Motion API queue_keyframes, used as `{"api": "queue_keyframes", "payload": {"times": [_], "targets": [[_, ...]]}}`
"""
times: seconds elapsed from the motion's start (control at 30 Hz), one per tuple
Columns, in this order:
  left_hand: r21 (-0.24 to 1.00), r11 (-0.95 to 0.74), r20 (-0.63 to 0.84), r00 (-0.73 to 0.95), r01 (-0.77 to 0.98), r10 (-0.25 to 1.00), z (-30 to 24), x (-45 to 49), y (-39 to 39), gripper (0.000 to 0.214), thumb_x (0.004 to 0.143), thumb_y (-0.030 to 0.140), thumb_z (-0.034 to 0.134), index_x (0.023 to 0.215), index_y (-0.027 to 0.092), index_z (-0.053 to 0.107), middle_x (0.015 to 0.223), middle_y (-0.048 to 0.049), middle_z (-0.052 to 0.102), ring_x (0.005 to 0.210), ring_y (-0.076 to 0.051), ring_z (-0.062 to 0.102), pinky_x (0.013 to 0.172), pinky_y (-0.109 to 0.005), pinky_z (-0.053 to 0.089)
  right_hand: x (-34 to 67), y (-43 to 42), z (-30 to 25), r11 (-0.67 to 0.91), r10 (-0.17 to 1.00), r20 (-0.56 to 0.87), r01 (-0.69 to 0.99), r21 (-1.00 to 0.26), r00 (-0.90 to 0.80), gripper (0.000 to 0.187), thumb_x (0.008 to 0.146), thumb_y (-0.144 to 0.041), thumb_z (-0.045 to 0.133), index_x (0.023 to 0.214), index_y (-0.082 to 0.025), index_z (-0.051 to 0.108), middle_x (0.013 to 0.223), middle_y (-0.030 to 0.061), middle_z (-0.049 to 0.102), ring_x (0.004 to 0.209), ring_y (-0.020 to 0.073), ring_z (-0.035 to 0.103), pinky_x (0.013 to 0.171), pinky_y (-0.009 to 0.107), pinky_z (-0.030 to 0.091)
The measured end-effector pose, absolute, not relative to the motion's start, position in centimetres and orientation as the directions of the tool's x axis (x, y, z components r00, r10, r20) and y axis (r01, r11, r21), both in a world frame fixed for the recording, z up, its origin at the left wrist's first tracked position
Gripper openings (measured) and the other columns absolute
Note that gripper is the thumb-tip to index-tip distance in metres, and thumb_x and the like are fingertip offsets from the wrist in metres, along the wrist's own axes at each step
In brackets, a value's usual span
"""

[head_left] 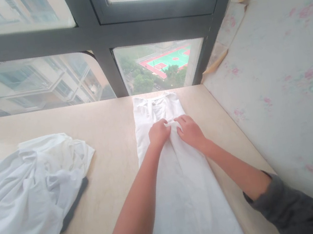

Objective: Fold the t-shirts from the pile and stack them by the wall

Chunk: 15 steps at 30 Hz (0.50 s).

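Before you stretches a pale ledge (112, 141). On it a white garment (189, 200) lies flat, lengthwise away from you; to your left sits a rumpled heap of white cloth (23, 205), with a dark item (74, 206) showing along its right edge.

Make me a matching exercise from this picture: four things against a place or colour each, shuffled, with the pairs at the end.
1. Long white garment
2. White cloth pile
3. Basketball court
4. Wallpaper

A. Green and red
B. Pale, with pink flowers
C. Beneath the left hand and right hand
D. At the far left

Pairs: 1-C; 2-D; 3-A; 4-B
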<state>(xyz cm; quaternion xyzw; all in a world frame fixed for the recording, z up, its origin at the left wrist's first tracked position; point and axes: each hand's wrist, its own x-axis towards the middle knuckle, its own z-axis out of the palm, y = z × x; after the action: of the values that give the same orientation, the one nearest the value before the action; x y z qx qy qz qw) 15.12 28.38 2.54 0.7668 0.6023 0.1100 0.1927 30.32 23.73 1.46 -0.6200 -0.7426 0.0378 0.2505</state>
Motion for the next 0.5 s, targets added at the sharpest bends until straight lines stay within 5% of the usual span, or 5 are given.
{"api": "queue_keyframes", "payload": {"times": [0.27, 0.43, 0.5], "targets": [[0.463, -0.208, -0.059, 0.264, 0.861, 0.963, 2.1, 14.9, 28.1, 0.027, 0.093, 0.034, 0.052, 0.118, 0.027, 0.062, 0.105, -0.0007, 0.072, 0.099, -0.019, 0.063, 0.081, -0.027, 0.044, 26.3, -1.1, 2.5, 0.330, 0.943, 0.130, 0.822, -0.464, -0.306, 0.018, 0.093, -0.024, 0.048, 0.103, -0.025, 0.063, 0.083, 0.0077, 0.063, 0.075, 0.0239, 0.057, 0.064, 0.038, 0.047], [0.459, -0.240, 0.001, 0.269, 0.855, 0.963, 1.8, 15.0, 27.1, 0.028, 0.097, 0.034, 0.048, 0.121, 0.026, 0.060, 0.114, -0.0030, 0.069, 0.104, -0.019, 0.061, 0.086, -0.027, 0.042, 25.6, -8.4, 1.5, 0.440, 0.898, 0.216, 0.779, -0.447, -0.383, 0.035, 0.088, -0.044, 0.055, 0.114, -0.021, 0.060, 0.081, 0.0085, 0.063, 0.068, 0.0245, 0.056, 0.057, 0.038, 0.047], [0.454, -0.255, 0.024, 0.274, 0.854, 0.962, 1.7, 15.0, 26.8, 0.028, 0.097, 0.034, 0.047, 0.120, 0.026, 0.060, 0.114, -0.0036, 0.068, 0.103, -0.020, 0.062, 0.085, -0.027, 0.042, 25.7, -9.2, 1.3, 0.451, 0.893, 0.216, 0.790, -0.415, -0.396, 0.033, 0.089, -0.039, 0.053, 0.116, -0.020, 0.059, 0.081, 0.0082, 0.063, 0.068, 0.0242, 0.057, 0.058, 0.037, 0.047]]}}
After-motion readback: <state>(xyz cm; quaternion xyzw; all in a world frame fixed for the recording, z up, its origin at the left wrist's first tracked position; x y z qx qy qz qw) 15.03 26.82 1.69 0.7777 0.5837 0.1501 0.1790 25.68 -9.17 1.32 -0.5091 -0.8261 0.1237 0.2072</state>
